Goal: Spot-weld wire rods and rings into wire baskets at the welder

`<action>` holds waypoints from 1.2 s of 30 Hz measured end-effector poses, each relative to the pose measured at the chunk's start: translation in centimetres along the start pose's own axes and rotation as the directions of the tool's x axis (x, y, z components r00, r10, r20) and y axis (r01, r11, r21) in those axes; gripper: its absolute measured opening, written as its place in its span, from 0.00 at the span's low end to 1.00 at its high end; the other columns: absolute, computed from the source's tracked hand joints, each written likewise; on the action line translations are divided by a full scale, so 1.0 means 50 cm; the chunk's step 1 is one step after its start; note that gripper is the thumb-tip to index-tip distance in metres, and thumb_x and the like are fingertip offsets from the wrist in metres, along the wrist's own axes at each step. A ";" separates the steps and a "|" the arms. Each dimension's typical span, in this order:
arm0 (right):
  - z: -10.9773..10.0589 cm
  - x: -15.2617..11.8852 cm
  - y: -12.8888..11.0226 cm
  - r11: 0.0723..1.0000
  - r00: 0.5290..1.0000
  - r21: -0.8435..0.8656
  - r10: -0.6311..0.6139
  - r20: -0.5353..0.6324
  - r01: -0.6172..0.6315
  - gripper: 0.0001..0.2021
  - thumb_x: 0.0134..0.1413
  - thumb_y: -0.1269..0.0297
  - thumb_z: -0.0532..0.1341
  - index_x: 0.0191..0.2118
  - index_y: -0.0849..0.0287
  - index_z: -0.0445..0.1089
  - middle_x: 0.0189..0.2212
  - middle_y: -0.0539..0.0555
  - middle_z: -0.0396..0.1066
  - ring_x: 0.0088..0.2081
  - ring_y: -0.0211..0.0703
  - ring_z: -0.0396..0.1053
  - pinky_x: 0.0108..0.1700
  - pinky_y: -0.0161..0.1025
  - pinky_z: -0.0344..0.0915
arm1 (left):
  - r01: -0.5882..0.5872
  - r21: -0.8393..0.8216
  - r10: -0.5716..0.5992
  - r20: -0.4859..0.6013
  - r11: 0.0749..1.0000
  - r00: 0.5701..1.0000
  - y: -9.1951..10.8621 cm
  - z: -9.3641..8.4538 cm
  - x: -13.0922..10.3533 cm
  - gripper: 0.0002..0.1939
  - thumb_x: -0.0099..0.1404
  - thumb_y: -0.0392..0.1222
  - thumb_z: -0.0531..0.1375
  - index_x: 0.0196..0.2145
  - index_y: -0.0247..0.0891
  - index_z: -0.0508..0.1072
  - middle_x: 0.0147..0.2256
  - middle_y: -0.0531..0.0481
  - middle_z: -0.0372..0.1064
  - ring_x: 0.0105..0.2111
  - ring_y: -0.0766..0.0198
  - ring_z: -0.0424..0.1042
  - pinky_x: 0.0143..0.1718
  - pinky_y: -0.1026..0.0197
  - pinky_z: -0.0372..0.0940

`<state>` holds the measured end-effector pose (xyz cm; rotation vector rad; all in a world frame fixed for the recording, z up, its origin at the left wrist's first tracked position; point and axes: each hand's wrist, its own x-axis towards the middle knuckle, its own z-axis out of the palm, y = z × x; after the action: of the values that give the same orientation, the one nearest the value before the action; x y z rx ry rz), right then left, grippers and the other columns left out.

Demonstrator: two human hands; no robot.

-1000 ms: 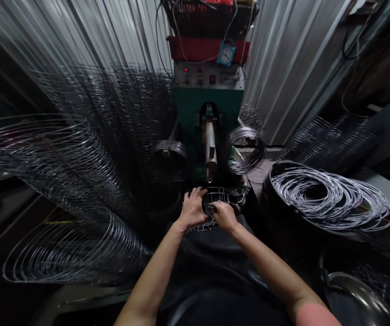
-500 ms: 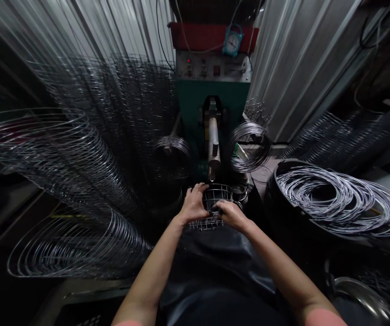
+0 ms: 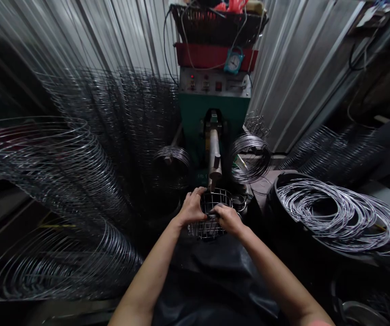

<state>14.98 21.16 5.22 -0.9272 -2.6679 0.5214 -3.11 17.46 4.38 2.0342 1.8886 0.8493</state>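
A small round wire basket (image 3: 220,196) is between my hands, just below the metal arm (image 3: 214,151) of a green machine (image 3: 195,108). My left hand (image 3: 194,206) grips the basket's left side, with its fingers on the upper rim and its thumb pointing inward. On the right, my right hand (image 3: 228,217) is closed at the basket's near side, with its thumb and fingers pressed together around the wire. The electrode tip at the end of the arm stands right at the basket's far rim. Part of the basket's lower mesh shows beneath my hands.
Tall stacks of wire frames (image 3: 93,167) stand on the left. Wire ring bundles (image 3: 252,158) hang on both sides of the machine arm. A black tub (image 3: 279,181) at the right holds many loose rings. A blue clock (image 3: 233,61) hangs on the machine.
The view has tilted up, so the machine and stacks sit lower in the picture. Both hands remain on the basket, with my right hand slightly turned.
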 end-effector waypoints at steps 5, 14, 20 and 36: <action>0.003 0.007 -0.001 1.000 0.999 0.011 0.028 -0.039 -0.027 0.14 0.50 0.78 0.59 0.40 0.55 0.72 0.39 0.53 0.74 0.42 0.41 0.71 0.41 0.33 0.64 | 0.018 0.002 -0.018 0.041 1.000 0.999 0.007 -0.012 0.014 0.46 0.41 0.47 0.68 0.57 0.40 0.55 0.55 0.41 0.59 0.54 0.46 0.60 0.53 0.48 0.57; 0.022 0.021 0.014 0.995 0.990 -0.025 0.096 -0.105 -0.099 0.14 0.52 0.76 0.59 0.43 0.53 0.72 0.42 0.53 0.74 0.43 0.43 0.72 0.42 0.34 0.65 | 0.046 0.066 -0.049 0.036 0.997 0.998 0.013 -0.019 0.041 0.44 0.43 0.43 0.66 0.57 0.38 0.55 0.55 0.40 0.59 0.55 0.47 0.60 0.54 0.49 0.55; 0.024 0.060 0.029 0.994 0.982 -0.039 0.096 -0.161 -0.103 0.13 0.51 0.75 0.60 0.41 0.52 0.72 0.41 0.51 0.74 0.42 0.41 0.72 0.41 0.33 0.66 | 0.125 0.028 -0.126 0.057 0.992 0.990 -0.008 -0.016 0.082 0.44 0.41 0.48 0.68 0.55 0.40 0.56 0.52 0.44 0.62 0.51 0.50 0.64 0.53 0.53 0.58; 0.194 -0.227 0.153 0.846 0.901 0.468 0.383 -0.202 -0.255 0.10 0.52 0.62 0.56 0.34 0.57 0.74 0.32 0.56 0.76 0.35 0.47 0.74 0.39 0.41 0.69 | 0.185 0.032 -0.186 0.025 0.982 0.982 -0.019 -0.018 0.122 0.50 0.36 0.45 0.71 0.56 0.40 0.56 0.55 0.42 0.58 0.55 0.47 0.61 0.55 0.51 0.56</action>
<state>24.22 17.14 -8.16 -1.2068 -2.0188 0.9286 -4.43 23.29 6.13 1.8397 2.0477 0.7450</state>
